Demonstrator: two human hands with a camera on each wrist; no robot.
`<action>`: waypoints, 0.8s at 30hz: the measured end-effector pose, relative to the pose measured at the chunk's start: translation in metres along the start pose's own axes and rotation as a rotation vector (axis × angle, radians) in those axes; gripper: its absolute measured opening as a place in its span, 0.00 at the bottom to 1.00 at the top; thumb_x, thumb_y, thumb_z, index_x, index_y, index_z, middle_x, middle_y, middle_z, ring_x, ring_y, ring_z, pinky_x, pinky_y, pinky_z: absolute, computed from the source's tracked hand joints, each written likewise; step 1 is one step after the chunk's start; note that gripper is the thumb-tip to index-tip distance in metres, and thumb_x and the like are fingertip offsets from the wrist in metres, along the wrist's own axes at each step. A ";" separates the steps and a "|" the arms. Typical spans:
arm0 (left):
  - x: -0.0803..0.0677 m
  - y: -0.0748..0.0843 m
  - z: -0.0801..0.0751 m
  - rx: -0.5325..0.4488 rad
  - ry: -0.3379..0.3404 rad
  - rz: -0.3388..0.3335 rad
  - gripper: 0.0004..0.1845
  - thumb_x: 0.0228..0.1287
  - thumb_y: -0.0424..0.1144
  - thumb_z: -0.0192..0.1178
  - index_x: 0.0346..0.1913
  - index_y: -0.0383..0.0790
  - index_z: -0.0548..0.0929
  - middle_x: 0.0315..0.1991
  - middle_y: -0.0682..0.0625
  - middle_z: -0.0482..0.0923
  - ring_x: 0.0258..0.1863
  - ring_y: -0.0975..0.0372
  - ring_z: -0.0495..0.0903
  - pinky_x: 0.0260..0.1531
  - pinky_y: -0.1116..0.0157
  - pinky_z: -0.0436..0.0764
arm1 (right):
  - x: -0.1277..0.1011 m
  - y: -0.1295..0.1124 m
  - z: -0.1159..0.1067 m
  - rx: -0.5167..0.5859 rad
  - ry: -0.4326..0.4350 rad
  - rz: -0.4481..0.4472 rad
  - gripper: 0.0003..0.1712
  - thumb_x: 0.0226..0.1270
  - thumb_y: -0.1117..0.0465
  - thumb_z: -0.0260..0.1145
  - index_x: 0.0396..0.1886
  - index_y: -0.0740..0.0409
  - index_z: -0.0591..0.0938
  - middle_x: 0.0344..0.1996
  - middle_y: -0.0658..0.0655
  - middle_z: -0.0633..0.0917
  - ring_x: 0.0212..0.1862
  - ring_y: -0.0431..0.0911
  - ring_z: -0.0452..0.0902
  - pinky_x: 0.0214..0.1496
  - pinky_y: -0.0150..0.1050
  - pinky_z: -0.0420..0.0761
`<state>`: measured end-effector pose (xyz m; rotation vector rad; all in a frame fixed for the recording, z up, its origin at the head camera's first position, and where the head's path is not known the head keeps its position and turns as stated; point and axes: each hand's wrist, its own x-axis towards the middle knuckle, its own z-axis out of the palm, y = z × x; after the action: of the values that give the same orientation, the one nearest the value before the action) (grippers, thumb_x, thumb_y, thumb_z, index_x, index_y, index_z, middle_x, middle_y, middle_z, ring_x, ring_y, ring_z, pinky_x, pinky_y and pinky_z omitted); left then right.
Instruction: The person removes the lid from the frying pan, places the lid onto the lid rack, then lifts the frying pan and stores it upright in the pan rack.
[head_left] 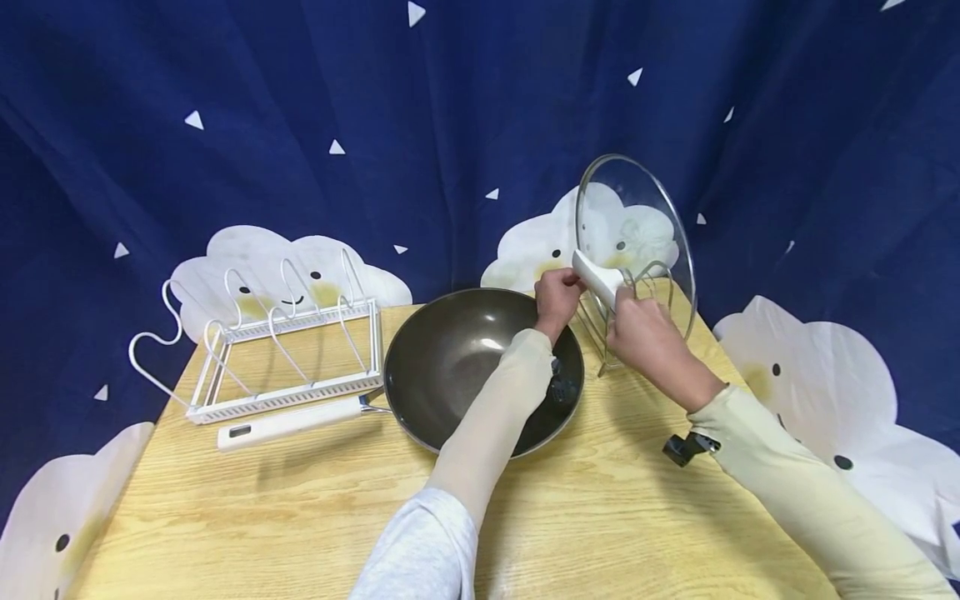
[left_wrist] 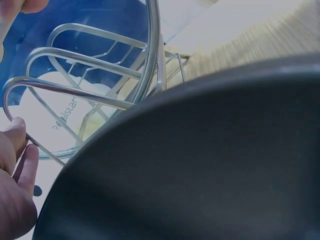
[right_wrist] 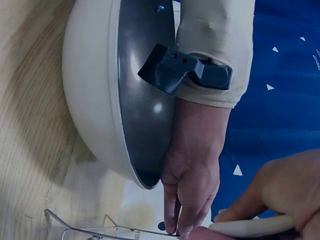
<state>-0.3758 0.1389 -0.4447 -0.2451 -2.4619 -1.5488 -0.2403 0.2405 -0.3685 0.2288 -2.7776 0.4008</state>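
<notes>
My right hand (head_left: 648, 333) grips the white handle (head_left: 597, 277) of a round glass lid (head_left: 637, 196). The lid stands nearly upright, its metal rim (left_wrist: 153, 45) among the loops of a metal wire rack (left_wrist: 75, 93). Thumb and fingers of my left hand (head_left: 557, 302) pinch the end of the rack's nearest loop, as the left wrist view shows. My left forearm passes over a wok (head_left: 450, 358) with a dark inside and pale outside. In the head view, the lid and right hand hide part of the rack.
A white rack (head_left: 285, 395) with several wire dividers stands at the left of the wooden table (head_left: 300, 517). The wok's white handle (head_left: 300, 421) points left along its front. Behind the table hangs a blue curtain (head_left: 450, 125) with white clouds and triangles.
</notes>
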 end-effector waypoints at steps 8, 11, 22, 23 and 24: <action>-0.002 0.004 -0.006 -0.034 -0.007 -0.009 0.06 0.63 0.34 0.69 0.40 0.46 0.94 0.37 0.53 0.91 0.45 0.61 0.87 0.53 0.69 0.78 | 0.001 -0.001 -0.006 -0.007 -0.053 0.040 0.21 0.64 0.64 0.65 0.48 0.78 0.74 0.27 0.75 0.81 0.31 0.72 0.80 0.30 0.65 0.76; -0.004 0.005 -0.010 -0.099 0.000 -0.036 0.07 0.63 0.34 0.70 0.42 0.45 0.93 0.38 0.52 0.91 0.46 0.61 0.87 0.56 0.71 0.76 | 0.000 -0.003 -0.010 -0.013 -0.076 0.047 0.25 0.67 0.59 0.66 0.52 0.77 0.74 0.27 0.74 0.81 0.31 0.70 0.80 0.31 0.64 0.75; -0.020 0.002 -0.041 -0.189 -0.064 -0.040 0.17 0.62 0.35 0.73 0.54 0.38 0.89 0.50 0.45 0.88 0.47 0.56 0.89 0.46 0.73 0.83 | -0.012 -0.016 -0.037 -0.100 0.055 -0.060 0.24 0.67 0.55 0.66 0.49 0.73 0.77 0.24 0.73 0.82 0.27 0.69 0.80 0.26 0.67 0.75; -0.022 0.002 -0.045 -0.183 -0.081 -0.021 0.17 0.63 0.34 0.72 0.55 0.37 0.88 0.51 0.44 0.88 0.48 0.55 0.88 0.46 0.72 0.84 | -0.013 -0.017 -0.041 -0.100 0.066 -0.062 0.24 0.67 0.55 0.65 0.51 0.73 0.77 0.25 0.74 0.82 0.28 0.70 0.80 0.26 0.68 0.75; -0.023 0.002 -0.050 -0.170 -0.098 -0.005 0.18 0.64 0.35 0.71 0.56 0.36 0.87 0.52 0.43 0.87 0.49 0.55 0.88 0.47 0.71 0.84 | -0.015 -0.018 -0.044 -0.098 0.079 -0.062 0.24 0.68 0.55 0.65 0.52 0.72 0.77 0.26 0.74 0.83 0.28 0.71 0.80 0.25 0.68 0.74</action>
<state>-0.3480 0.0943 -0.4287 -0.3510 -2.4047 -1.7915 -0.2100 0.2386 -0.3289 0.2688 -2.6963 0.2517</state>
